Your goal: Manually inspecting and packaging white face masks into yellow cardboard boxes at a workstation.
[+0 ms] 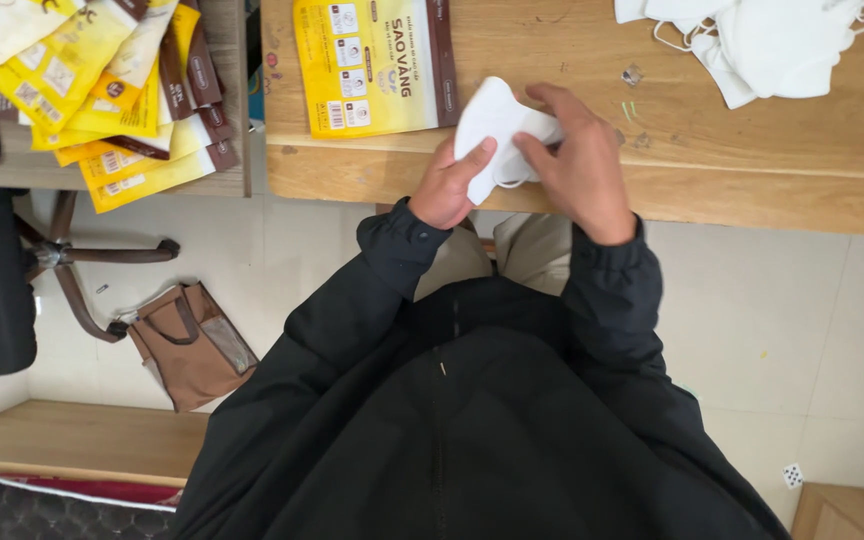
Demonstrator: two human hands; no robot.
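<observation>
Two hands are closed on one white face mask [497,125], held just over the near edge of the wooden counter [752,150]. The left hand [449,185] grips the mask's lower part w/ thumb pressed on its front; the right hand [577,160] clamps it from the other side, fingers curled over the top. The mask is folded, and an ear loop is seen hanging below, btwn the hands. Both arms are covered by black jacket sleeves.

A yellow-and-brown flat packet [372,65] is laid on the counter just beyond the mask, near the counter's left corner. A heap of white masks [752,45] is piled at the far right of the counter, well apart from the hands. A spread of similar yellow packets [102,80] is stacked on a separate wooden surface off to the left. On the tiled floor below, a brown bag [192,345] is set beside a chair base [82,270].
</observation>
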